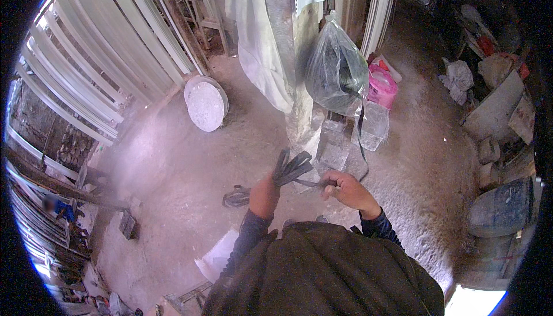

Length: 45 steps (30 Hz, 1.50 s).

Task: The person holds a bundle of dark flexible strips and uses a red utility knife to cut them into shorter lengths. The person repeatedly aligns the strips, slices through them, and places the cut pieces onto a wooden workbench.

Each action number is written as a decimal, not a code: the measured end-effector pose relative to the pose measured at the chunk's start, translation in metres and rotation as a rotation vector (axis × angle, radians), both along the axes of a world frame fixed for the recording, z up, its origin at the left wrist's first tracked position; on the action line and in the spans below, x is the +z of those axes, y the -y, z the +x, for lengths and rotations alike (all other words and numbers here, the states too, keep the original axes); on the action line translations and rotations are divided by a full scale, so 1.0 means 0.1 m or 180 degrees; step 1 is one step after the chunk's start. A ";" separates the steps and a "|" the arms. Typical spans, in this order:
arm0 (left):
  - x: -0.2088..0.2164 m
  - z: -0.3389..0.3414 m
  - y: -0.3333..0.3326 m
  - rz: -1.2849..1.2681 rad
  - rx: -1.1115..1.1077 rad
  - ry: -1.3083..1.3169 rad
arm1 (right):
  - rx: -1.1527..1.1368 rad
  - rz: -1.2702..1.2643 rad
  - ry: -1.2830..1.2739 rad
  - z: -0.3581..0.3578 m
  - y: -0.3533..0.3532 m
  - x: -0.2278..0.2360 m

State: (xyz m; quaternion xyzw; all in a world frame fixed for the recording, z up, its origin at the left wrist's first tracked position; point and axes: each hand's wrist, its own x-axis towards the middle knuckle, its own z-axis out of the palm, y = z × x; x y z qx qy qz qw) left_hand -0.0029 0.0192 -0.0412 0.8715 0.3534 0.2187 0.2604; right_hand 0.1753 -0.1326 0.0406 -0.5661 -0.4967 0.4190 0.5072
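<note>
Apparently, bundling is the step in hand: the left grip (265,197) is wrapped around the black strap (291,169), loops fanning beyond it, while the right grip (347,190) seems to pinch its tail alongside; the next turn would call for steady loops.

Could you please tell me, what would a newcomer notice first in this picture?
Probably the dark, flat, looped strap at the lower centre, gripped by the left hand and running to the right hand. Above and to the right is a large transparent plastic bag, with a bright pink plastic bag beside it. A round whitish container stands on the floor, upper left of centre.
</note>
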 end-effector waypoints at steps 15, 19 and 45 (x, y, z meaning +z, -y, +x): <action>0.12 -0.02 -0.04 -0.0578 0.0039 0.0205 | -0.0121 -0.0470 -0.1386 -0.04 0.04 -0.05; -0.12 0.07 0.12 -0.1169 -0.0071 0.0416 | -0.0463 0.0002 -0.1788 -0.13 -0.03 -0.08; 0.04 0.33 0.47 -0.3082 -0.0648 0.0528 | -0.1250 0.0179 -0.0784 -0.19 -0.10 -0.07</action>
